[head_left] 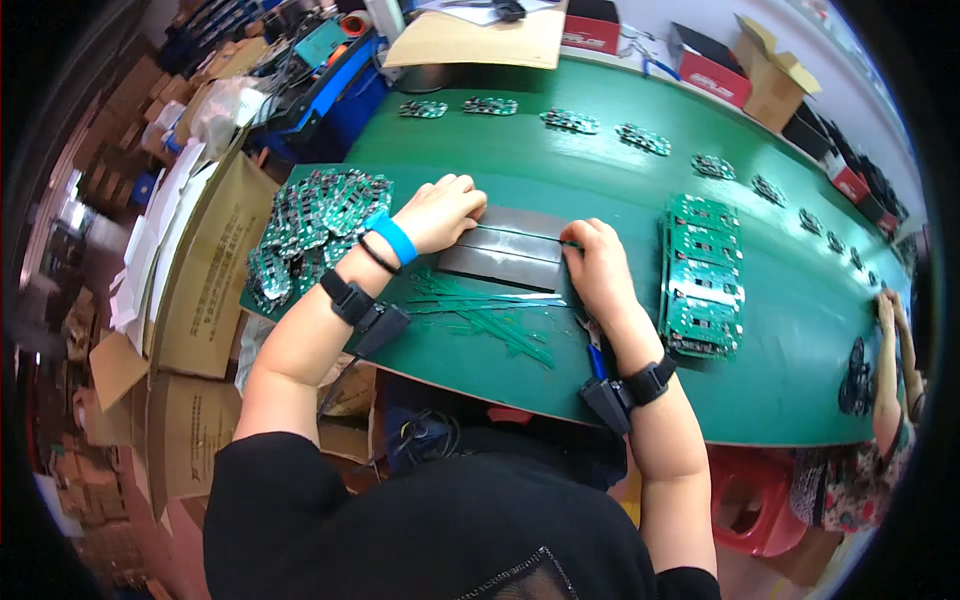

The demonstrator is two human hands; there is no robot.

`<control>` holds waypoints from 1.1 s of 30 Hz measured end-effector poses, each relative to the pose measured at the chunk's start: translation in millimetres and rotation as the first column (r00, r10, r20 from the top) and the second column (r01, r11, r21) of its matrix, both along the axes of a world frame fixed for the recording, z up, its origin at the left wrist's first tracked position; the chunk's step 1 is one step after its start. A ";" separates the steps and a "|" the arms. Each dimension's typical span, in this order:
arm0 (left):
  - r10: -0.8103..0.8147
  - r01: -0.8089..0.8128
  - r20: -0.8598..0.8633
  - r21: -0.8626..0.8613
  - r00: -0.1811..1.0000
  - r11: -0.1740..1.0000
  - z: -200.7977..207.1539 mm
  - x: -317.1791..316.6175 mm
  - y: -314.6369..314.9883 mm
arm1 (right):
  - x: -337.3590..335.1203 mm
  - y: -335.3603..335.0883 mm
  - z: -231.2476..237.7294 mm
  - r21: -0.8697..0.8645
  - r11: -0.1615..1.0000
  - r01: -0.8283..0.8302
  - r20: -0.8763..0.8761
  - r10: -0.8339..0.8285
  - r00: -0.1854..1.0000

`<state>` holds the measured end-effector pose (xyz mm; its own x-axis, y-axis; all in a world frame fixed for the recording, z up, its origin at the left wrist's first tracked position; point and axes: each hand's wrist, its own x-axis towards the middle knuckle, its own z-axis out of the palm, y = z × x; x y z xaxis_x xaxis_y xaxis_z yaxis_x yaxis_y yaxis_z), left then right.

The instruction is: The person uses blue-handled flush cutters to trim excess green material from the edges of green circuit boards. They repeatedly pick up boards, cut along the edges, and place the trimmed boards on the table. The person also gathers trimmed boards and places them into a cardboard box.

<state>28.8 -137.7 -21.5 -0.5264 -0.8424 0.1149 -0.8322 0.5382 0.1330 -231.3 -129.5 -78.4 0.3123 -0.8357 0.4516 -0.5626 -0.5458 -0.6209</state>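
A dark grey metal block (505,250) with long grooves lies on the green table in front of me. At its left end rests my left hand (440,213), fingers curled and closed; what they hold, if anything, is hidden. My right hand (597,262) pinches at the block's right end, where a small dark green edge shows by the fingertips. Thin green board offcut strips (500,320) lie scattered just nearer than the block. Blue-handled pliers (596,358) lie beside my right wrist, partly covered by the strapped-on device there.
A heap of green circuit boards (320,225) sits at left, and stacked board panels (702,275) at right. Several single boards (570,121) form a curved row farther back. Cardboard boxes (200,300) crowd the left side. Another person's hands (890,310) are at the far right.
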 end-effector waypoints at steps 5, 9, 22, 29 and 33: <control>-0.122 0.135 0.078 -0.187 0.989 0.973 1.7 2.8 7.2 | -9.0 17.9 39.6 -0.204 0.975 0.083 0.094 -0.064 0.993; -0.055 0.057 0.014 -0.208 0.998 0.977 25.3 -9.2 39.1 | -40.5 53.3 77.8 -0.283 0.921 0.266 0.033 -0.268 0.963; 0.048 -0.095 -0.242 -0.186 0.969 0.978 -26.3 -42.6 124.4 | -104.7 64.1 46.1 -0.020 0.772 0.636 -0.463 -0.571 0.678; 0.200 0.111 -0.851 0.288 0.486 0.951 -18.7 -90.0 124.2 | -103.2 89.3 65.6 -0.084 0.823 0.562 -0.132 -0.569 0.812; 0.543 0.510 -0.813 0.383 -0.210 0.770 -10.7 -149.1 123.6 | -54.2 123.6 76.0 -0.056 0.953 0.297 -0.017 -0.299 0.954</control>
